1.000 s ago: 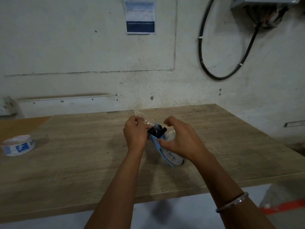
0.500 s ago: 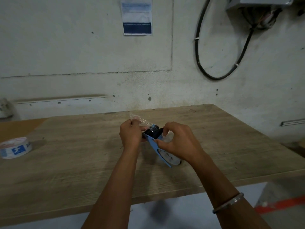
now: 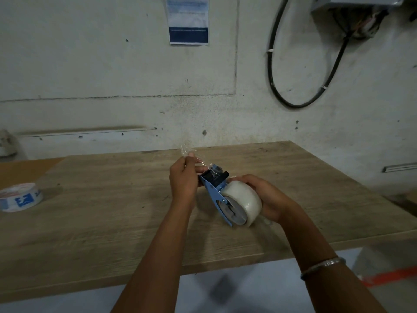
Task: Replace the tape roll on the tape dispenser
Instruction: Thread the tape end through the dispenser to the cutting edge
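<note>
A blue tape dispenser with a black front roller is held above the wooden table. A roll of clear tape sits on its hub. My right hand wraps around the roll from the right side. My left hand pinches the crumpled free end of the clear tape, which runs from the dispenser's front up past my fingers. A second roll, white with blue and red print, lies flat at the table's left edge.
The table stands against a grey concrete wall with a paper notice and a looped black cable. An orange-brown surface adjoins the table on the left. Floor with an orange stripe shows below right.
My right hand has slid back from the dispenser's front to cup the clear roll, which now shows fully. My left hand still pinches the tape end, pulled slightly further up.
</note>
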Demonstrator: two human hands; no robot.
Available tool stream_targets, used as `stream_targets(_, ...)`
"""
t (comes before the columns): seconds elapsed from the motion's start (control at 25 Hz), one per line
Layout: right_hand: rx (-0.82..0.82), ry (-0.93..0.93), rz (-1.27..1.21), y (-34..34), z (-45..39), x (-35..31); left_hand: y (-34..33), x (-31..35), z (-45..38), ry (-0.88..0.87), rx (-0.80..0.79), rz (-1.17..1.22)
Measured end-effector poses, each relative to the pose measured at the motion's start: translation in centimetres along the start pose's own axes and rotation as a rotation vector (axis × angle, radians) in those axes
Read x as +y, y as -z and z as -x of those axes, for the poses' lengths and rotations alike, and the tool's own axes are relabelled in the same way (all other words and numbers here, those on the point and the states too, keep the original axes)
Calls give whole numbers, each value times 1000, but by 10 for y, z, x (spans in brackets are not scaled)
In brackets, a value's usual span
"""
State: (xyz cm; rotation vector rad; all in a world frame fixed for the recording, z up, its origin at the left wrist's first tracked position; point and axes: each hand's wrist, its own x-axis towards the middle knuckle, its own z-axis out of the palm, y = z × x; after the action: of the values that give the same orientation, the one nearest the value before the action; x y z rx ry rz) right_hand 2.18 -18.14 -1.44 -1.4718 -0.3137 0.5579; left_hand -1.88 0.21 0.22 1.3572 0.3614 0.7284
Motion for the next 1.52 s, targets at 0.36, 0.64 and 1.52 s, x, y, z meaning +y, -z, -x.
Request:
stream_targets(0.36,-146,60,296,8,-10,19,7,17,-6,56,-225,-61)
stream_targets(0.64,-53,156,436,20,-5,8,55,34,-31,13,-392,-340)
stream_targets(1.52,639,85,1369,-18,8,-25,6,-31,-8,347,-194,-188)
